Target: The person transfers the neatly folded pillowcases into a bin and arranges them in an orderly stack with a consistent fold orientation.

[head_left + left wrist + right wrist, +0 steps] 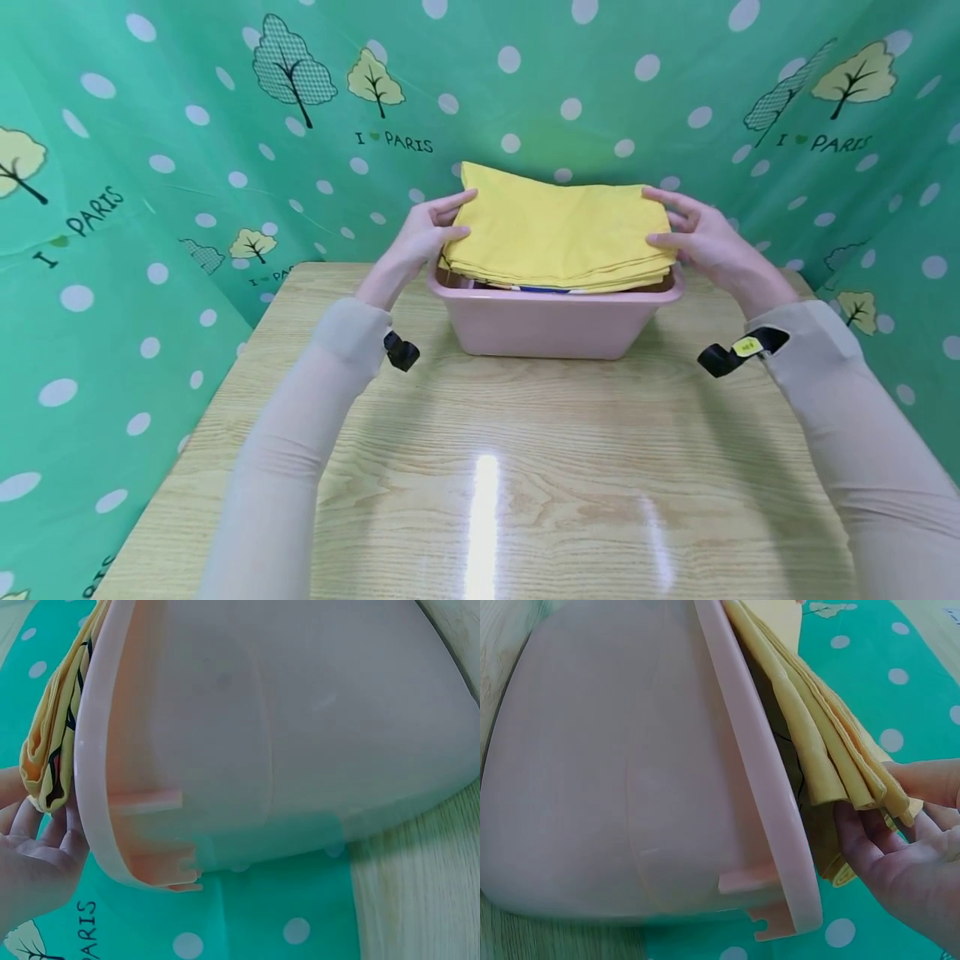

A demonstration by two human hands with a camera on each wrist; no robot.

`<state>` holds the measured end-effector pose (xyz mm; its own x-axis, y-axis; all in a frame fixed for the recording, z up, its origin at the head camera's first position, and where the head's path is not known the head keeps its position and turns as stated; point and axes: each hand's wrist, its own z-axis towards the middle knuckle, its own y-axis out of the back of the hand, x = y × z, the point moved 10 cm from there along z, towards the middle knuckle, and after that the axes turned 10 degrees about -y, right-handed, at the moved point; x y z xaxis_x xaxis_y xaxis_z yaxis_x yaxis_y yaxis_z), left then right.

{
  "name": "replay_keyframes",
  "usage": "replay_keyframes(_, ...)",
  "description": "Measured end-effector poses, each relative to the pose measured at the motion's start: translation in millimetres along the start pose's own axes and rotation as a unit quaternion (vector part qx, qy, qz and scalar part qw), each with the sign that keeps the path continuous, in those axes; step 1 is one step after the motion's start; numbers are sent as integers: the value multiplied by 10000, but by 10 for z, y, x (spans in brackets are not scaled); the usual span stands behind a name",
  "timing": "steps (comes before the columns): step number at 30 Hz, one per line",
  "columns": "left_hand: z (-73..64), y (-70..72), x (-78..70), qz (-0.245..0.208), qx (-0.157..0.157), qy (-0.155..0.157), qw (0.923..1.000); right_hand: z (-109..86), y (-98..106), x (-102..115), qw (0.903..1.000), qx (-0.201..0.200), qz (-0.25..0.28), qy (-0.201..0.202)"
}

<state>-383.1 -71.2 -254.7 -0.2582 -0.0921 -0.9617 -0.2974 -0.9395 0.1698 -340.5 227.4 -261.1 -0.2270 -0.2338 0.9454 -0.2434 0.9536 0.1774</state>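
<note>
A folded yellow cloth (562, 229), several layers thick, lies across the top of a pink plastic bin (547, 329). My left hand (416, 237) grips the cloth's left end, thumb on top. At the opposite end, my right hand (705, 237) pinches the layers between thumb and fingers. In the left wrist view, dark printed lines show on the cloth's side (64, 727) beside the bin's rim (94, 765). The right wrist view has the stacked folds (825, 727) just outside the rim, within the right hand's fingers. Below the cloth, a strip of blue and white shows inside the bin; the rest is hidden.
The bin stands at the back of a wood-grain table (562, 467), close to a green polka-dot curtain (510, 100) printed with trees. That curtain also hangs at both sides. A black strap (742, 350) sits at the right wrist, another strap (401, 350) at the left.
</note>
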Motion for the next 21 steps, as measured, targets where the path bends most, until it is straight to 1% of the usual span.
replay_keyframes(3,19,8,16,190,2,22,9998,30,15,-20,9998,-89,-153,-93)
replay_keyframes(8,44,25,44,373,-46,127,9992,77,14,-33,9987,-204,-415,-218)
replay_keyframes(13,54,29,67,550,-54,170,9983,121,1,-48,9971,-233,-655,-296)
replay_keyframes(17,65,32,95,798,-56,220,9966,143,5,-62,9967,-251,-703,-324)
replay_keyframes(21,70,20,117,981,-8,203,9950,155,16,-72,9968,-256,-692,-302)
